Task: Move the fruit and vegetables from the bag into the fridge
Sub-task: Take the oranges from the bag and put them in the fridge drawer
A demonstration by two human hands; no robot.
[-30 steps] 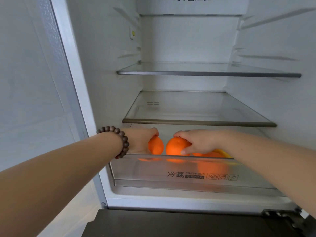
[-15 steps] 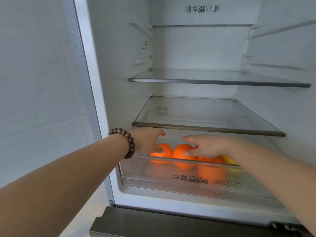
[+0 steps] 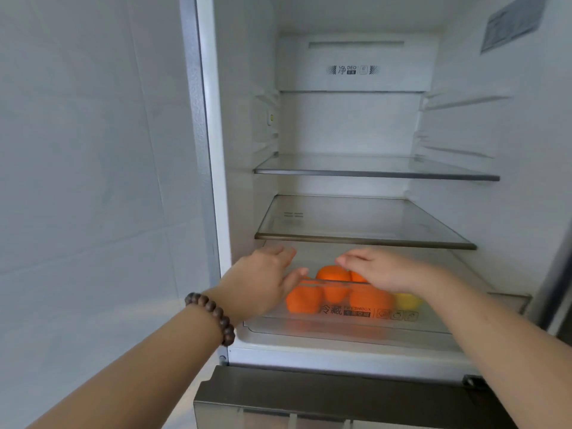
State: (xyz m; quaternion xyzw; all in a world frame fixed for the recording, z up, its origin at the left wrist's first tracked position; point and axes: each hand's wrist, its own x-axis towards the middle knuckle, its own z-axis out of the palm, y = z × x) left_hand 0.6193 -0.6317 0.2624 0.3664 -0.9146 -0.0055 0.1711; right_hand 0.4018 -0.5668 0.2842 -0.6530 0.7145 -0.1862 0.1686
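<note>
Holding oranges (image 3: 332,274): clear crisper drawer (image 3: 340,323)

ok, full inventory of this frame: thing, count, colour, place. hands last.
oranges: at least three, orange, in the clear drawer; exact count hidden by hands and blur
yellow fruit: one, yellow, right of the oranges in the drawer; kind unclear
crisper drawer: one, clear plastic, bottom of the fridge compartment
glass shelves: two, clear, bare, above the drawer
lower door: one, dark grey, below the compartment
wall: white, left of the fridge
bead bracelet: one, dark brown, left wrist
left hand: open, over the drawer's left
right hand: open, over the oranges
</note>
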